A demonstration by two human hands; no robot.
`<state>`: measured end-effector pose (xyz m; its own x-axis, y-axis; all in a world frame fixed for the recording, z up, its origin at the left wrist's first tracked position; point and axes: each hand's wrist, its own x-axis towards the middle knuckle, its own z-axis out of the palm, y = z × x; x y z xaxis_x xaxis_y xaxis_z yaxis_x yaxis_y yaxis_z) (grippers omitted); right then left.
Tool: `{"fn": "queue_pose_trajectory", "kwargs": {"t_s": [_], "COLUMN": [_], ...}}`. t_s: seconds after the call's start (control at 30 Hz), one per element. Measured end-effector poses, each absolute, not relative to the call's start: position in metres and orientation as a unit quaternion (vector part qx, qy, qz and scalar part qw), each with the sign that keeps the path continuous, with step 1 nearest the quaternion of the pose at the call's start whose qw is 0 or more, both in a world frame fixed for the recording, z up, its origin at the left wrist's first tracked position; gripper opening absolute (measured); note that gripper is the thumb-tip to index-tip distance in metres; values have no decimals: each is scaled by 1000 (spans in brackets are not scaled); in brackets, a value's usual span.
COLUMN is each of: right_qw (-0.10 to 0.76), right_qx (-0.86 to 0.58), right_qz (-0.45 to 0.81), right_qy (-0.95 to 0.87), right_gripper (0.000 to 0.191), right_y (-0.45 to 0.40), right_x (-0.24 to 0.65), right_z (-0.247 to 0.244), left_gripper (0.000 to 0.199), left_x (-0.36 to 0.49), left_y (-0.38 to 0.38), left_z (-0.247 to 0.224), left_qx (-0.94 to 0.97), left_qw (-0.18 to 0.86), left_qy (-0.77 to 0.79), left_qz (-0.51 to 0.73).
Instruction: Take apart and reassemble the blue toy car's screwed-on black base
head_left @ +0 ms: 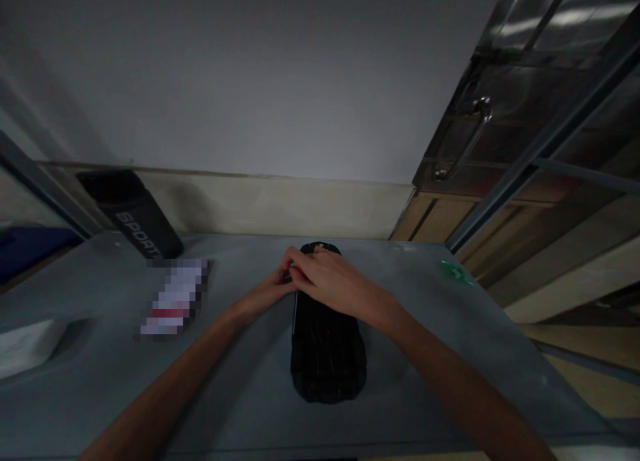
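Observation:
A long black object (329, 354), shaped like a toy car lying with its underside up, rests on the grey table in front of me. Over its far half, my right hand (327, 279) reaches across with fingers bent and closed. My left hand (280, 281) is at its far left edge, fingertips pinched together and meeting those of the right. A small red thing (299, 271) shows between the fingers of both hands; most of it is covered, so its kind is unclear.
On the left of the grey table (410, 394) stand a black box marked SPORT (133, 214), a blurred-out phone-like item (175, 297) and a white packet (30, 346). A small green plastic piece (456, 272) lies at the right. Behind are a wall and a metal door handle (465, 141).

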<state>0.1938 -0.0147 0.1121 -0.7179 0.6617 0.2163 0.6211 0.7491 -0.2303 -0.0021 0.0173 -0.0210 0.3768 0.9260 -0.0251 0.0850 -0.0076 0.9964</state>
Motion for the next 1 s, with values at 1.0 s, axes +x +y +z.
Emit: {"fn": "queue_pose_trajectory", "kwargs": {"t_s": [1.0], "right_qw": [163], "right_qx": [-340], "right_qz": [54], "right_qy": [-925], "right_gripper": [16], "right_y": [-12], "right_x": [191], "right_z": [103], "left_gripper": [67], "left_x": [-4], "left_y": [22], "left_z": [-31], "left_qx": [624], "left_qw": [548], "left_qy": [400], "left_qz": [388]}}
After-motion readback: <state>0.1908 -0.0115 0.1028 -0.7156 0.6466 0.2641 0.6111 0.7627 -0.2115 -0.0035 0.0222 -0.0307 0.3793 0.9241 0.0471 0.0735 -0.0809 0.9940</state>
